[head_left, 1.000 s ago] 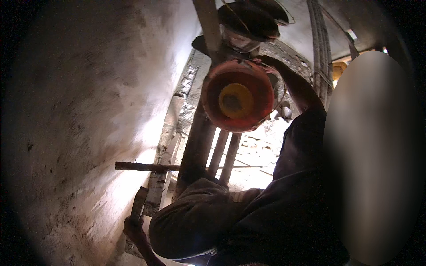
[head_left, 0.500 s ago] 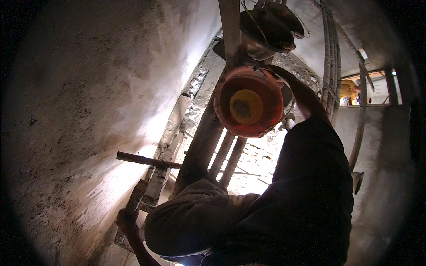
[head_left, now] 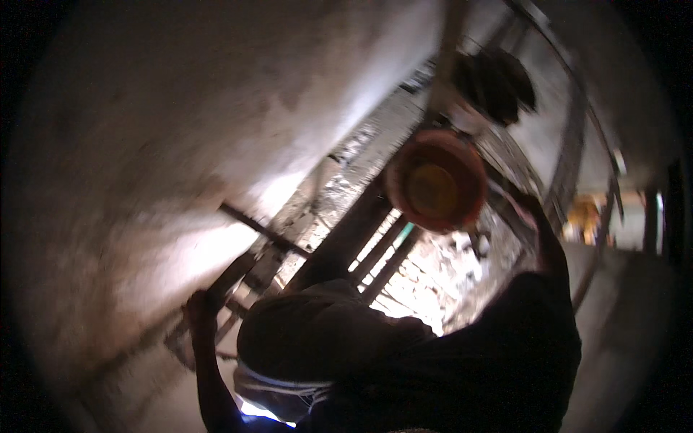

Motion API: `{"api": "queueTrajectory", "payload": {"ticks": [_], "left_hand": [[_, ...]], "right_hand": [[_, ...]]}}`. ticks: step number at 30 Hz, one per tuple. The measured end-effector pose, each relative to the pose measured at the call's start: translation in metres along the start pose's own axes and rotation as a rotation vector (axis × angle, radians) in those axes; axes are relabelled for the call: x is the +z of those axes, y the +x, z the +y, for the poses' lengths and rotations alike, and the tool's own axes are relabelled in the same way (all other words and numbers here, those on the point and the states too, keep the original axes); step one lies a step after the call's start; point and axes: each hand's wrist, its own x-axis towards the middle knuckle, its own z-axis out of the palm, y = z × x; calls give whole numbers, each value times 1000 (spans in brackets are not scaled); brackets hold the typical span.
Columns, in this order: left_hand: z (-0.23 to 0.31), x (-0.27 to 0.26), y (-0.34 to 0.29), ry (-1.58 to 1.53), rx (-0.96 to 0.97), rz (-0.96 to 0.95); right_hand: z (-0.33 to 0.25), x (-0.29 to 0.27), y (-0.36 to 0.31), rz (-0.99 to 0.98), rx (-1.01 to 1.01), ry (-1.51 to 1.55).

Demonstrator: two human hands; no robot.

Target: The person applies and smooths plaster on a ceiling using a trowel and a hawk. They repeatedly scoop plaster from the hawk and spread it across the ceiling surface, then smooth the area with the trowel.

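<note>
An orange-red bucket [head_left: 472, 189] with a yellowish round patch in its bottom faces up at me, above two wooden bars [head_left: 377, 249]. My right hand [head_left: 521, 198] is beside the bucket's right rim. It is dark and smeared by motion, so I cannot tell whether it touches the bucket. At the lower left, my left hand [head_left: 200, 306] is closed around the end of a rough wooden piece [head_left: 232, 277] by the wall. My bent leg [head_left: 310, 328] in dark trousers lies between my arms.
A pale plastered wall [head_left: 180, 144] rises on the left, with a short stick [head_left: 263, 229] jutting toward it. Dark stacked pans [head_left: 494, 85] hang past the bucket. Bright rubble [head_left: 440, 270] shows below the bars. Poles [head_left: 570, 155] stand at right, near an opening with a yellow-clad person [head_left: 582, 218].
The view has swung and blurred. My right hand has shifted from the bucket's far rim to its right side. The bucket appears further right and lower. My left hand keeps its place on the wood.
</note>
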Motion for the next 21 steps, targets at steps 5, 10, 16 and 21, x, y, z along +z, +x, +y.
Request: {"api": "queueTrajectory", "payload": {"ticks": [5, 10, 16, 21], "left_hand": [[-12, 10, 14, -267, 319, 406], [-5, 9, -2, -279, 211, 561], [3, 0, -3, -359, 219, 547], [4, -8, -3, -357, 194, 427]], "right_hand": [[46, 5, -56, 140, 7, 32], [72, -27, -79, 292, 2, 18], [109, -79, -134, 549, 4, 31], [131, -133, -170, 848, -202, 52]]}}
